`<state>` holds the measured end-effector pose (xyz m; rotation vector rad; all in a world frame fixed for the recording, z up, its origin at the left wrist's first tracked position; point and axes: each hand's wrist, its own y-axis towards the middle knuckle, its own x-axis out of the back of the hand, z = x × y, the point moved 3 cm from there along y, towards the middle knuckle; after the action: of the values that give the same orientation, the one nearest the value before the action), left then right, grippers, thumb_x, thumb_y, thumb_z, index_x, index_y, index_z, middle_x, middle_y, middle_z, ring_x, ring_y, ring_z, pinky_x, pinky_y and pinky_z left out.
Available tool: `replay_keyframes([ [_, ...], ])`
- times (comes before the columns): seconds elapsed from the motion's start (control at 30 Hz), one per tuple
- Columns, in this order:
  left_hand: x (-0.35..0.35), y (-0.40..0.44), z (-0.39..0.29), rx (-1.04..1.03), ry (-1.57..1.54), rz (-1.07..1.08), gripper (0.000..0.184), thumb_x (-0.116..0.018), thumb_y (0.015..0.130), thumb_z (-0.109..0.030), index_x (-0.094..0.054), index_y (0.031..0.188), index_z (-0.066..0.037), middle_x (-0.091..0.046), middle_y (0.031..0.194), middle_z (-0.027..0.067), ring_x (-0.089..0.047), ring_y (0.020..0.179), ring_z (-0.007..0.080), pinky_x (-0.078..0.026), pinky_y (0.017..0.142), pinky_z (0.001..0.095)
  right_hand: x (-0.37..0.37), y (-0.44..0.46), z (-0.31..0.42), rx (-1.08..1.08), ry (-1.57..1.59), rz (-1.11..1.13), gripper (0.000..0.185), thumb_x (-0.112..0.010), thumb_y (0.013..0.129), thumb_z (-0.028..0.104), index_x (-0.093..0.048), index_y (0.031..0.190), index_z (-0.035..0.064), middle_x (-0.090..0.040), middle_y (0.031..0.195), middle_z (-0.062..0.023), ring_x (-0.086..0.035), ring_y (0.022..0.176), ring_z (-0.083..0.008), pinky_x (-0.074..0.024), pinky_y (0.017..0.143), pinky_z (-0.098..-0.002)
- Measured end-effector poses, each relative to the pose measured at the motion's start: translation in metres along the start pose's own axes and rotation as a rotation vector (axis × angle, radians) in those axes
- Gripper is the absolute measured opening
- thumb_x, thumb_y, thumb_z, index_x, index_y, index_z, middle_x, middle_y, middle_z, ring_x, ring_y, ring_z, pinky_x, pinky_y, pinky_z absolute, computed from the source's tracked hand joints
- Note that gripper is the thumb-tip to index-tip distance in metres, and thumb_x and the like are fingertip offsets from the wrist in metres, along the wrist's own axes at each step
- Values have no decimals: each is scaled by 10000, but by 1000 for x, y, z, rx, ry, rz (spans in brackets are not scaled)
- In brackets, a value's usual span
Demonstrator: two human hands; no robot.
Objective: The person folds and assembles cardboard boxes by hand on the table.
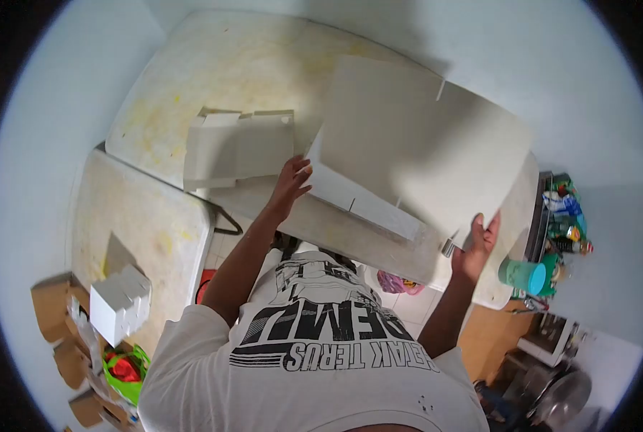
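Observation:
A large off-white cardboard sheet point(408, 122) with narrow slots in its edges is tilted over the table, a whiter panel point(364, 209) showing under its near edge. My right hand point(477, 245) is at the sheet's near right corner, thumb and fingers closed about the edge. At the left edge, my left hand point(291, 189) has its fingers apart, close to or touching the cardboard; contact is hard to make out. Left of that hand lies a flattened white cardboard box point(241, 147). A small shiny metal piece point(448, 248) is beside my right hand.
The stained white table point(228, 57) meets a second table point(141, 194) on the left, which bears a folded white box point(120, 306). Brown cartons point(59, 309) and a green bag point(130, 381) are at lower left. A teal cup point(523, 276) stands at right, near bottles and packets point(566, 216).

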<state>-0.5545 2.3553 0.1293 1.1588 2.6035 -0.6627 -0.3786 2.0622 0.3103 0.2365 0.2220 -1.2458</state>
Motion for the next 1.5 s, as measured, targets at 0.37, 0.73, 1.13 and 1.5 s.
replay_keyframes([
  [0.37, 47, 22, 29, 139, -60, -117, 439, -595, 873, -203, -423, 1255, -72, -550, 1115, 72, -561, 994, 205, -464, 879, 367, 62, -66, -199, -401, 240, -133, 426, -528, 889, 63, -399, 1295, 53, -535, 1171, -71, -521, 1060, -197, -436, 922, -339],
  [0.73, 73, 4, 60, 91, 56, -317, 350, -594, 883, -197, -506, 1190, -52, -561, 1020, 39, -520, 843, 131, -446, 716, 300, 92, -78, -207, -711, -119, -46, 432, -601, 861, 154, -441, 1254, 71, -539, 1133, -92, -519, 1004, -193, -470, 796, -338],
  [1.13, 119, 34, 64, 329, 95, -133, 402, -581, 892, -212, -455, 1229, -32, -535, 1066, 77, -523, 939, 184, -477, 793, 318, 81, -111, -218, -779, 598, -213, 493, -599, 861, 313, -429, 1285, 127, -509, 1199, -43, -492, 1101, -189, -440, 888, -368],
  [1.5, 73, -1, 43, 187, 674, -234, 541, -581, 880, -197, -340, 1345, -63, -475, 1196, 116, -560, 934, 227, -488, 728, 363, 51, -175, -282, -734, 574, -350, 536, -626, 845, 247, -361, 1297, 132, -420, 1261, -70, -407, 1187, -254, -431, 913, -477],
])
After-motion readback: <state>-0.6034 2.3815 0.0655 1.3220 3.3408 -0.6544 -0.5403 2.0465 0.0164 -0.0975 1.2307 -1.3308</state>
